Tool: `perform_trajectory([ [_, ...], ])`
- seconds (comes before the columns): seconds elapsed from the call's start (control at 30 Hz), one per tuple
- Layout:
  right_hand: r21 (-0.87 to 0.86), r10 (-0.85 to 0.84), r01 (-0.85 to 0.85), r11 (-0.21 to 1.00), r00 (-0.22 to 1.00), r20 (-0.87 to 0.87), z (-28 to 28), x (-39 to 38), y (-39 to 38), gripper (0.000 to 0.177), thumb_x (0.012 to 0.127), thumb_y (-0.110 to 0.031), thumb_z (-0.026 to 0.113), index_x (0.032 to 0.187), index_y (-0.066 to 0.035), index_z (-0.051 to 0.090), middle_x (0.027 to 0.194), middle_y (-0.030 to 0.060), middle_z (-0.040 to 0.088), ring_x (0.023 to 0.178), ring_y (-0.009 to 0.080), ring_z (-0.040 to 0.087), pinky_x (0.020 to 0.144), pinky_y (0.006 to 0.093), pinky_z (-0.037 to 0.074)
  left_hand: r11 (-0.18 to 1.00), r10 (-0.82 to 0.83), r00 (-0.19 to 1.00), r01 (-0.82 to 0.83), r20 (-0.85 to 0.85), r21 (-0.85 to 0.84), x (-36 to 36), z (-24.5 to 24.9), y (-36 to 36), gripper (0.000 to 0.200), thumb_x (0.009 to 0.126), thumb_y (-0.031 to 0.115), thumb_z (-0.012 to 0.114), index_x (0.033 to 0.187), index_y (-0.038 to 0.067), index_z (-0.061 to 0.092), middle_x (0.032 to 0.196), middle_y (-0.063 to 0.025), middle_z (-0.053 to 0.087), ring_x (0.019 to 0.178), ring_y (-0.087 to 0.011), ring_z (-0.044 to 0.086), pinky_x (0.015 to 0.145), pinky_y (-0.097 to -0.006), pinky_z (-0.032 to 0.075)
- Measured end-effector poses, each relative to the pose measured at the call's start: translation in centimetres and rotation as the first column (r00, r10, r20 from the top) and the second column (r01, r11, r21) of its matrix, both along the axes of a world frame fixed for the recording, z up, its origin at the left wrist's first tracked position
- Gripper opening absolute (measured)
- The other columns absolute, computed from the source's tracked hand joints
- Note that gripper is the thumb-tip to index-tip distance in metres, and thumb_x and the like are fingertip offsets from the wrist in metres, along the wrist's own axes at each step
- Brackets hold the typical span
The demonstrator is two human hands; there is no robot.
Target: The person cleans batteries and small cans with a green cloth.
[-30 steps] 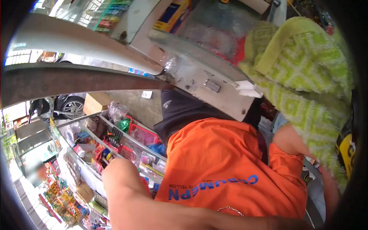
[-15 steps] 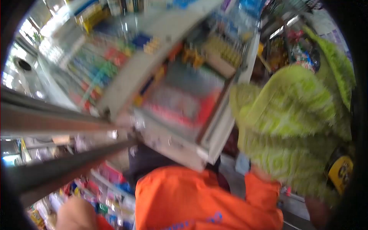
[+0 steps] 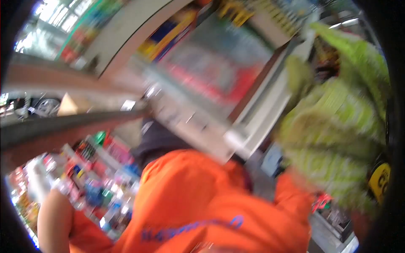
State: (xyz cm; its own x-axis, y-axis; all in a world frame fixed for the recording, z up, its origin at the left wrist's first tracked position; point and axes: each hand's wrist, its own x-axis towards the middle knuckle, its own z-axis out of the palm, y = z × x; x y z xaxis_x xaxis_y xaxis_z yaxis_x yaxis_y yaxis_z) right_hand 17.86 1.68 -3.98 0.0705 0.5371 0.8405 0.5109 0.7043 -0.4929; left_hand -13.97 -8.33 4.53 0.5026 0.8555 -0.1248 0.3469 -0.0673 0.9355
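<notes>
A bare part of my left arm [image 3: 55, 219] shows at the lower left, below an orange sleeve; my left hand itself is out of view. My right sleeve [image 3: 292, 189] leads up to a green, patterned, towel-like cloth [image 3: 333, 122] that fills the right side. The cloth covers most of my right arm and hand, so the fingers are hidden. A strip of skin [image 3: 360, 225] shows dimly below the cloth. Beside the cloth's right edge is a round yellow and black label [image 3: 380, 182]. In front of my orange shirt [image 3: 190, 198] is a pale-framed case [image 3: 185, 122] with packets inside.
Two metal bars [image 3: 63, 126] cross the left side close to me. Several bottles and packages [image 3: 101, 185] crowd the lower left. A blue and yellow box [image 3: 168, 33] and a red-edged clear packet [image 3: 211, 71] lie inside the case. Motion blurs much of the view.
The view has shifted and turned, so the case fills more of the upper middle. The green cloth sits slightly further right. More of my left arm and the bottles shows.
</notes>
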Motion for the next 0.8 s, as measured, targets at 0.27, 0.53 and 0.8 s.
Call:
perform_trajectory([
  [0.27, 0.078, -0.119, 0.119, 0.990, 0.993, -0.006, 0.5, 0.8, -1.3, 0.058, 0.098, -0.053, 0.053, 0.109, 0.004, 0.062, 0.100, 0.0140, 0.064, 0.087, 0.0243, 0.062, 0.078, 0.0374, 0.052, 0.994, -0.102, 0.981, 0.108, -0.164, 0.030, 2.4, 1.0, 2.4, 0.068, 0.102, 0.051, 0.032, 0.124, -0.008, 0.060, 0.112, -0.0216, 0.065, 0.105, -0.0276, 0.065, 0.090, -0.0372, 0.055],
  [0.53, 0.065, -0.124, 0.114, 0.991, 0.974, 0.187, 1.7, -0.3, -0.1, 0.060, 0.099, -0.054, 0.051, 0.111, 0.003, 0.061, 0.100, 0.0141, 0.063, 0.088, 0.0245, 0.062, 0.078, 0.0376, 0.052, 0.994, -0.104, 0.986, 0.101, -0.129, -0.034, 2.9, -1.6, 2.7, 0.065, 0.102, 0.048, 0.035, 0.125, -0.008, 0.059, 0.113, -0.0210, 0.065, 0.109, -0.0265, 0.065, 0.095, -0.0367, 0.054],
  [0.8, 0.045, -0.226, 0.222, 0.974, 0.963, 0.145, -0.8, -4.6, -3.7, 0.061, 0.100, -0.056, 0.049, 0.113, 0.003, 0.060, 0.101, 0.0143, 0.063, 0.088, 0.0248, 0.061, 0.078, 0.0379, 0.053, 0.979, -0.202, 0.924, 0.179, -0.325, -0.098, 3.2, -1.1, 3.9, 0.061, 0.101, 0.044, 0.038, 0.126, -0.008, 0.059, 0.115, -0.0205, 0.065, 0.114, -0.0255, 0.064, 0.100, -0.0362, 0.053],
])
